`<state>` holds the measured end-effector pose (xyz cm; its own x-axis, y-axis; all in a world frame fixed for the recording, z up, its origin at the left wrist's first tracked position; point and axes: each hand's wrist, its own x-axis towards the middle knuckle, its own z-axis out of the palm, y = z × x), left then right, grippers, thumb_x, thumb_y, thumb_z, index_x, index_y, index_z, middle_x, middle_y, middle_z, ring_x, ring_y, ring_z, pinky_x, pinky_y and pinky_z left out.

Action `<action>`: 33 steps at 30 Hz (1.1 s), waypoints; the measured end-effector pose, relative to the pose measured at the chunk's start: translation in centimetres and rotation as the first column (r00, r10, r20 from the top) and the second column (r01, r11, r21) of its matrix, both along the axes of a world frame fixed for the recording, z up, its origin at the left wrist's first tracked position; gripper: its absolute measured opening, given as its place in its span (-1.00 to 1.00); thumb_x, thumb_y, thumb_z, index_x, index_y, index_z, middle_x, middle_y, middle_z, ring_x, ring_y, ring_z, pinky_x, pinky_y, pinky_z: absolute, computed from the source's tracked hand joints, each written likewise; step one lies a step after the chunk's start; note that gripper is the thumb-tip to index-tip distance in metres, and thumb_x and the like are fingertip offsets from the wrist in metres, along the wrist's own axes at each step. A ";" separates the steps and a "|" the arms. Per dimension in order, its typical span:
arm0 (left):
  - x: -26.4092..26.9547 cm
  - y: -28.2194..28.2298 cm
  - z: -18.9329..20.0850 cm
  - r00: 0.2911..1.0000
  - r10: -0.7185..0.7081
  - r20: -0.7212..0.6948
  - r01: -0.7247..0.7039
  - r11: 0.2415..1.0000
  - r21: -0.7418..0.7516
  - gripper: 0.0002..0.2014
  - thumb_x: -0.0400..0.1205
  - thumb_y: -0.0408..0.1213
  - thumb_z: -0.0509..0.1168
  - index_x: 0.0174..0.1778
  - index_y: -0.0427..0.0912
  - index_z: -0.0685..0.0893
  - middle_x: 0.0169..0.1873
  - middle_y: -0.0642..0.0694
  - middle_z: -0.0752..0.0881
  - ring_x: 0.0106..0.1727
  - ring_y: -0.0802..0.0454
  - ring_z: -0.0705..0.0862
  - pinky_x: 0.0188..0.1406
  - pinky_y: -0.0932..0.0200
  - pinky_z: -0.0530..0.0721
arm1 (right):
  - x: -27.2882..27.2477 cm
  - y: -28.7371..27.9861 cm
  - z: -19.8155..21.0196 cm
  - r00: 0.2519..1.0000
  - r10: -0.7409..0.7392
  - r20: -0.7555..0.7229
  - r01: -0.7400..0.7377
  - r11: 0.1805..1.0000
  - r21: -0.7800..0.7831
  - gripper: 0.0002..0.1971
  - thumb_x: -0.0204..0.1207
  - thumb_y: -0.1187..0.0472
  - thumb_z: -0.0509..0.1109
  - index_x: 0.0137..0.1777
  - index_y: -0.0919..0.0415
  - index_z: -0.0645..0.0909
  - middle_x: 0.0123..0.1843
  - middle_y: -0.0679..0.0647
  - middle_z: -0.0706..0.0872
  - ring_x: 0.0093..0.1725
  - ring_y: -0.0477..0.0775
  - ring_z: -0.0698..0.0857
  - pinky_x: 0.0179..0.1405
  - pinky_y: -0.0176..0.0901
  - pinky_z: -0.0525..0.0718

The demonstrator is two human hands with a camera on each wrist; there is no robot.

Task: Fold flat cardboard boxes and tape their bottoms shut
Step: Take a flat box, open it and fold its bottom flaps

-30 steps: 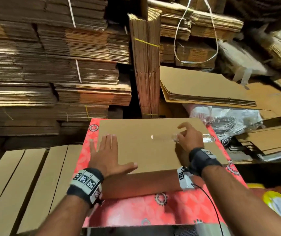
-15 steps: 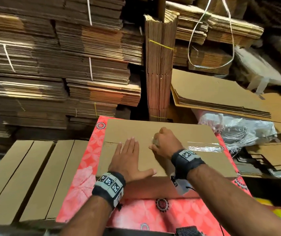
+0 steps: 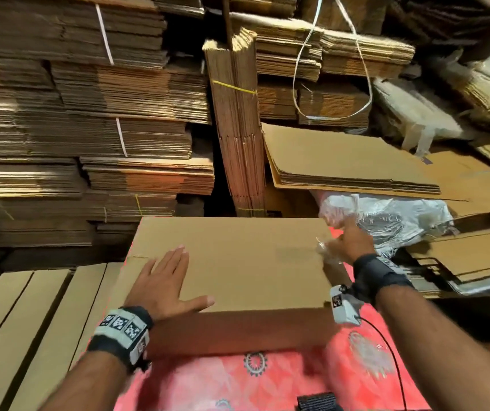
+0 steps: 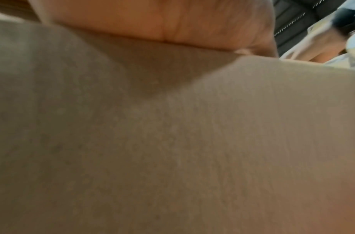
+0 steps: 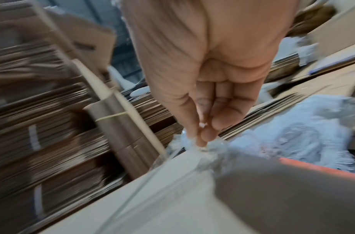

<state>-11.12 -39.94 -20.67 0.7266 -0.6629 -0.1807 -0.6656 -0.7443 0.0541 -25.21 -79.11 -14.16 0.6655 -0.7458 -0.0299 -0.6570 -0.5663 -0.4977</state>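
Note:
A brown cardboard box [image 3: 238, 262] stands on the table with its closed flaps facing up. My left hand [image 3: 163, 277] lies flat on the left part of that face, fingers straight; the left wrist view shows only blurred cardboard [image 4: 172, 142] under the palm [image 4: 152, 19]. My right hand [image 3: 346, 243] is at the box's right edge, fingertips [image 5: 202, 136] pinched on crumpled clear tape [image 5: 192, 142]. The tape [image 3: 324, 249] hangs over that edge. A short seam slit [image 3: 141, 257] shows at the left edge.
A red patterned cloth [image 3: 267, 381] covers the table. Bundled flat cardboard stacks [image 3: 89, 114] fill the back wall, with an upright bundle [image 3: 238, 129] behind the box. Flat boxes [image 3: 30, 321] lie at the left. A plastic bag [image 3: 386, 218] and more flat sheets [image 3: 341, 161] sit at the right.
My right hand has moved from the middle of the box face to its right edge, now pinching crumpled tape. The left hand stays flat on the box.

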 end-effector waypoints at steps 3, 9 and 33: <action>0.4 -0.6 0.8 0.999 0.042 -0.033 -0.042 0.999 0.013 0.41 0.14 0.83 -0.44 0.82 -0.08 -0.17 0.79 0.02 -0.24 0.80 0.08 -0.17 0.75 -0.15 -0.15 | -2.1 -2.9 -0.3 1.000 -0.012 -0.022 0.012 1.000 0.010 -0.97 0.58 0.19 0.51 -0.04 0.08 0.78 0.02 0.14 0.83 0.04 0.20 0.76 0.06 -0.08 0.66; -3.3 -7.7 2.2 1.000 -0.018 -0.015 0.017 0.998 -0.062 0.35 0.27 0.79 -0.22 0.80 -0.17 -0.04 0.80 -0.12 -0.07 0.80 -0.05 -0.07 0.74 -0.26 -0.07 | -1.7 -3.4 -1.2 0.993 0.085 0.086 -0.082 0.996 -0.030 -0.84 0.63 0.13 0.49 0.08 0.16 0.86 0.25 0.22 0.80 0.17 0.17 0.75 0.35 -0.04 0.63; -7.7 -11.7 -0.2 0.994 -0.106 -0.021 0.095 0.951 -0.293 0.06 0.55 0.51 0.08 0.80 -0.13 -0.04 0.80 -0.04 0.01 0.79 0.04 -0.05 0.74 -0.13 -0.21 | 4.3 5.5 -2.7 0.914 0.354 -0.198 -0.391 0.898 -0.199 -0.77 0.48 0.32 0.45 -0.13 -0.11 0.71 -0.11 0.01 0.80 -0.07 0.17 0.76 -0.03 0.00 0.79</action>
